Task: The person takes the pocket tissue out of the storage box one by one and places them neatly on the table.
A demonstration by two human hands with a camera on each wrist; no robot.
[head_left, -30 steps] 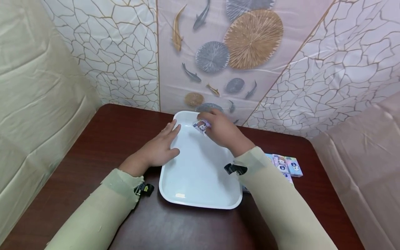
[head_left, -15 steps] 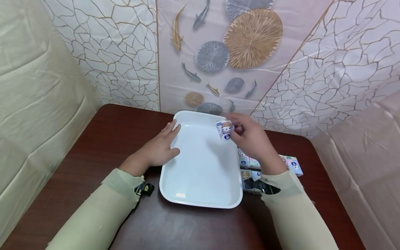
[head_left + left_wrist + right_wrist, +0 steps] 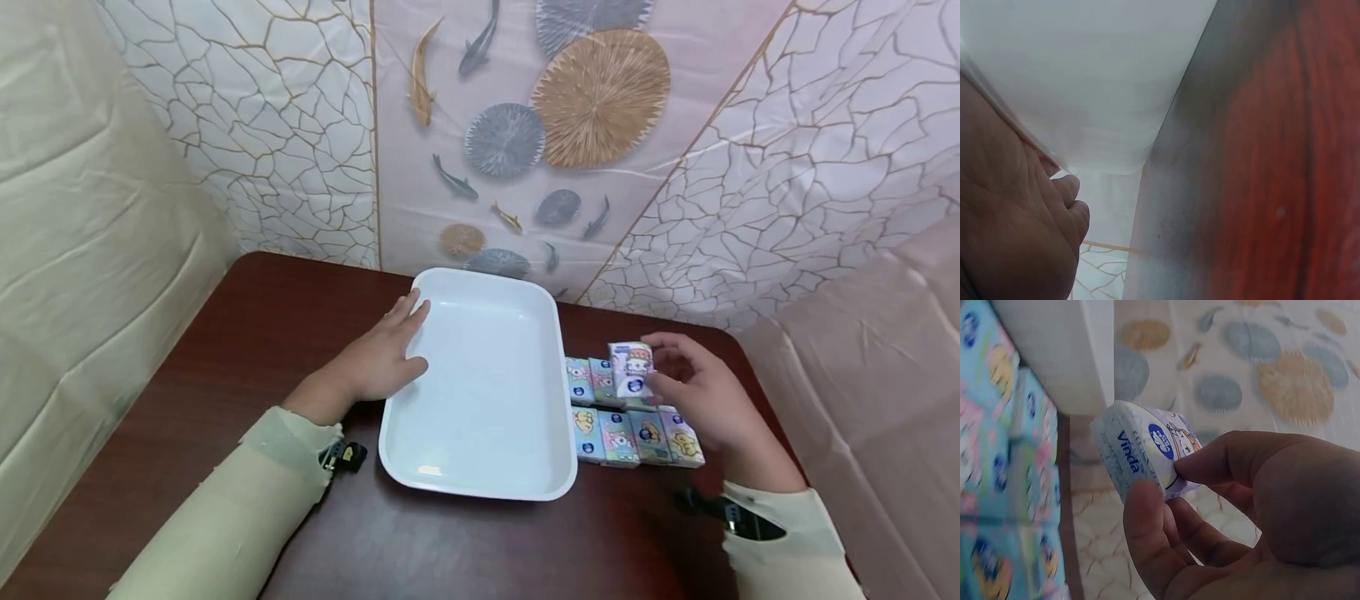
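My right hand [image 3: 701, 392] pinches a small pack of tissues [image 3: 632, 369] between thumb and fingers, above the right part of the table. In the right wrist view the pack [image 3: 1147, 447] is white and purple, with "Vinda" in blue on its end. Several more tissue packs [image 3: 618, 437] lie in two rows below it, along the right side of a white tray [image 3: 480, 400]. My left hand [image 3: 378, 354] rests with spread fingers on the tray's left rim. In the left wrist view, that hand [image 3: 1016, 200] lies against the tray's outer wall [image 3: 1097, 94].
The tray stands on a dark red-brown table [image 3: 300, 317]. Behind the table hangs a patterned cloth [image 3: 480, 192] with fish and round leaves. Beige cloth [image 3: 97, 250] closes off the left side, and similar cloth [image 3: 885, 350] the right.
My right hand has carried the tissue pack from over the tray's far end rightward and toward me, above the rows of packs. The left hand has stayed on the rim.
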